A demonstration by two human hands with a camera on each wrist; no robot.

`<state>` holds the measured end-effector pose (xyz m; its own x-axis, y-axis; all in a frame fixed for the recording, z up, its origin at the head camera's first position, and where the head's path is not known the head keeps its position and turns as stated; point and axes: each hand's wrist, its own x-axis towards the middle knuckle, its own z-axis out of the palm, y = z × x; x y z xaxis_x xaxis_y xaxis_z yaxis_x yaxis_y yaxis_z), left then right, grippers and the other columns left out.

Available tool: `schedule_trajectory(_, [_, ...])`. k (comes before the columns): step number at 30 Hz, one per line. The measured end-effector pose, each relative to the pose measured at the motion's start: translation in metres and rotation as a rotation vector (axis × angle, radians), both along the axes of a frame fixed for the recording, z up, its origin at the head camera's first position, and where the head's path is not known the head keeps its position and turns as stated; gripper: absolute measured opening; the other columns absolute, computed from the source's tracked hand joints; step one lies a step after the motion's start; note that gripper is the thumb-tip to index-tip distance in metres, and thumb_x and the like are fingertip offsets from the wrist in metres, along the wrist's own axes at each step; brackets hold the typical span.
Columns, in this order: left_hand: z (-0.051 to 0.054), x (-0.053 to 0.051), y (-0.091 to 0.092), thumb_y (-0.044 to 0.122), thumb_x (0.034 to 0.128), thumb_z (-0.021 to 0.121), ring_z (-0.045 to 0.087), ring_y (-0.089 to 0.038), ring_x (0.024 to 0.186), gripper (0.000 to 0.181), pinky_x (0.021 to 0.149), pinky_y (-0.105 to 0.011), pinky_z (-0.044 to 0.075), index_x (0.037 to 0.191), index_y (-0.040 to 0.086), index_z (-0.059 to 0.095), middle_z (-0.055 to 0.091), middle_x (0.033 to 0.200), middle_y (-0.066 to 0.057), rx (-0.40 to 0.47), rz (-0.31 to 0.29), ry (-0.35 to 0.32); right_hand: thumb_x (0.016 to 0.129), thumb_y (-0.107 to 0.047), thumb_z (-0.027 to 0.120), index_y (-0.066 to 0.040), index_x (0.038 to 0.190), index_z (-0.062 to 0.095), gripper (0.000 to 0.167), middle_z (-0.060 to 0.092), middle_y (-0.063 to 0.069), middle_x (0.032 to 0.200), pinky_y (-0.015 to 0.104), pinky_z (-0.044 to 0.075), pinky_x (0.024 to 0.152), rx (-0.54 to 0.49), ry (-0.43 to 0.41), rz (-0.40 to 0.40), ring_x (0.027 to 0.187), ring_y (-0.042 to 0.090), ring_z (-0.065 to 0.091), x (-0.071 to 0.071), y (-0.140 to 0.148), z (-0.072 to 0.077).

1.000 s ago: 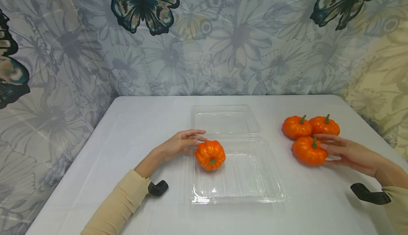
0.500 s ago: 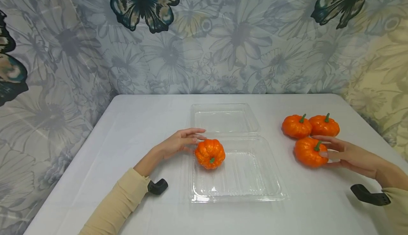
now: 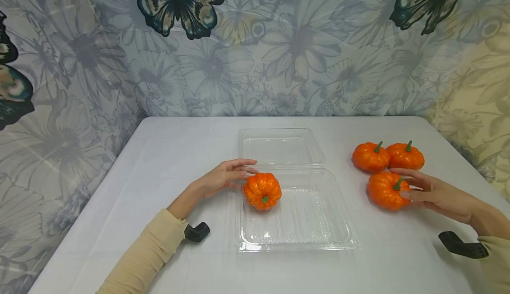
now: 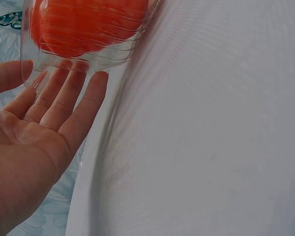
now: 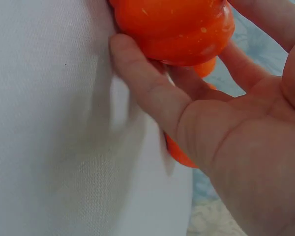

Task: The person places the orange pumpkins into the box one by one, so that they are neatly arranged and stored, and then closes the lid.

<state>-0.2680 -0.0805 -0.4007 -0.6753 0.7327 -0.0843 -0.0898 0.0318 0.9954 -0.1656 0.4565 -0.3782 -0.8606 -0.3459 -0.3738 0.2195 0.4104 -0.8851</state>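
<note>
A hinged clear plastic clamshell container (image 3: 303, 214) lies unfolded, its lid (image 3: 280, 147) flat behind the base. One small orange pumpkin (image 3: 262, 191) sits in the base's left part, stem towards the front. At the container's left rim, my left hand (image 3: 217, 179) holds the edge; in the left wrist view the thumb is at the rim and the fingertips are against the outer wall (image 4: 108, 58). My right hand (image 3: 442, 194) grips another orange pumpkin (image 3: 387, 191), which tilts slightly with its green stem towards the hand. Fingers and thumb lie around its right side; its far side is hidden from the right wrist view.
Two more orange pumpkins (image 3: 370, 157) (image 3: 406, 156) stand side by side just behind the gripped one. Everything lies on a white-covered table (image 3: 187, 139), with a patterned fabric backdrop (image 3: 239, 77) along its back and sides. Black wrist mounts (image 3: 197, 232) show at both sleeves.
The right hand's fingers have closed around the front pumpkin, and its stem has tilted towards the hand. The left hand stays at the container's rim.
</note>
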Motion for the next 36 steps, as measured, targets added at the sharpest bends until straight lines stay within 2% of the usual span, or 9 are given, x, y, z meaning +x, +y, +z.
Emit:
schedule_trajectory(2, [0.0, 0.0, 0.0, 0.008, 0.097, 0.05, 0.045, -0.03, 0.126, 0.051, 0.091, -0.044, 0.046, 0.144, -0.002, 0.035, 0.05, 0.136, -0.018, -0.002, 0.002, 0.002, 0.1, -0.01, 0.046, -0.034, 0.146, 0.028, 0.055, 0.015, 0.017, 0.144, 0.026, 0.048, 0.083, 0.041, 0.017, -0.021, 0.106, -0.007, 0.047, 0.001, -0.003, 0.001])
schedule_trajectory(4, [0.001, 0.0, 0.0, 0.008, 0.0971, 0.05, 0.045, -0.029, 0.126, 0.05, 0.091, -0.044, 0.046, 0.144, -0.002, 0.035, 0.05, 0.136, -0.017, -0.004, 0.003, 0.004, 0.099, -0.01, 0.048, -0.03, 0.146, 0.028, 0.055, 0.011, 0.02, 0.145, 0.026, 0.048, 0.082, 0.068, 0.048, -0.031, 0.105, -0.008, 0.047, 0.003, -0.005, 0.001])
schedule_trajectory(8, [0.001, 0.0, 0.0, 0.009, 0.0972, 0.05, 0.046, -0.029, 0.126, 0.051, 0.092, -0.044, 0.046, 0.144, -0.002, 0.035, 0.051, 0.136, -0.017, -0.005, 0.002, 0.003, 0.098, -0.007, 0.049, -0.031, 0.143, 0.034, 0.053, 0.029, -0.003, 0.137, 0.027, 0.05, 0.081, 0.076, 0.129, -0.047, 0.105, -0.007, 0.049, 0.005, -0.005, 0.0])
schedule_trajectory(12, [0.0, 0.0, 0.0, 0.009, 0.0972, 0.05, 0.046, -0.029, 0.126, 0.051, 0.092, -0.045, 0.046, 0.144, -0.002, 0.035, 0.051, 0.136, -0.017, -0.007, -0.001, 0.003, 0.098, -0.005, 0.05, -0.035, 0.139, 0.038, 0.052, 0.038, -0.021, 0.124, 0.028, 0.052, 0.079, 0.079, 0.199, -0.069, 0.104, -0.005, 0.051, 0.005, -0.006, 0.001])
schedule_trajectory(17, [-0.002, -0.001, 0.0, 0.008, 0.0977, 0.049, 0.045, -0.029, 0.126, 0.05, 0.092, -0.045, 0.046, 0.144, -0.003, 0.034, 0.05, 0.136, -0.017, -0.001, -0.009, 0.0, 0.096, 0.002, 0.051, -0.026, 0.143, 0.037, 0.057, 0.04, -0.017, 0.128, 0.025, 0.052, 0.078, 0.068, 0.327, -0.071, 0.105, -0.005, 0.052, 0.006, -0.013, 0.008])
schedule_trajectory(20, [-0.002, -0.002, 0.0, 0.007, 0.0978, 0.048, 0.045, -0.029, 0.127, 0.05, 0.091, -0.045, 0.046, 0.144, -0.003, 0.033, 0.05, 0.136, -0.017, 0.002, -0.008, 0.002, 0.094, 0.006, 0.051, -0.018, 0.147, 0.034, 0.06, 0.036, -0.014, 0.134, 0.022, 0.051, 0.078, 0.065, 0.408, -0.059, 0.109, -0.007, 0.05, 0.006, -0.019, 0.013])
schedule_trajectory(25, [-0.001, -0.001, 0.0, 0.006, 0.0976, 0.048, 0.046, -0.028, 0.126, 0.049, 0.091, -0.044, 0.046, 0.144, -0.003, 0.034, 0.051, 0.135, -0.017, -0.001, 0.0, 0.001, 0.094, 0.002, 0.055, -0.016, 0.149, 0.032, 0.063, 0.029, -0.012, 0.138, 0.017, 0.049, 0.078, 0.132, 0.448, -0.091, 0.11, -0.012, 0.044, 0.004, -0.031, 0.024])
schedule_trajectory(30, [-0.001, -0.001, 0.0, 0.008, 0.0972, 0.05, 0.045, -0.028, 0.127, 0.05, 0.093, -0.044, 0.045, 0.144, -0.003, 0.035, 0.051, 0.135, -0.016, -0.006, 0.001, -0.003, 0.09, -0.003, 0.064, -0.016, 0.147, 0.036, 0.064, 0.036, -0.011, 0.136, 0.014, 0.048, 0.075, 0.226, 0.517, -0.163, 0.106, -0.011, 0.046, 0.004, -0.048, 0.035])
schedule_trajectory(36, [0.0, 0.0, -0.001, 0.01, 0.0967, 0.051, 0.045, -0.028, 0.127, 0.051, 0.093, -0.045, 0.045, 0.144, -0.002, 0.035, 0.051, 0.136, -0.017, -0.003, 0.004, -0.001, 0.086, 0.002, 0.068, -0.01, 0.144, 0.039, 0.066, 0.044, -0.007, 0.126, 0.015, 0.05, 0.072, 0.229, 0.584, -0.229, 0.103, -0.007, 0.051, 0.003, -0.07, 0.046])
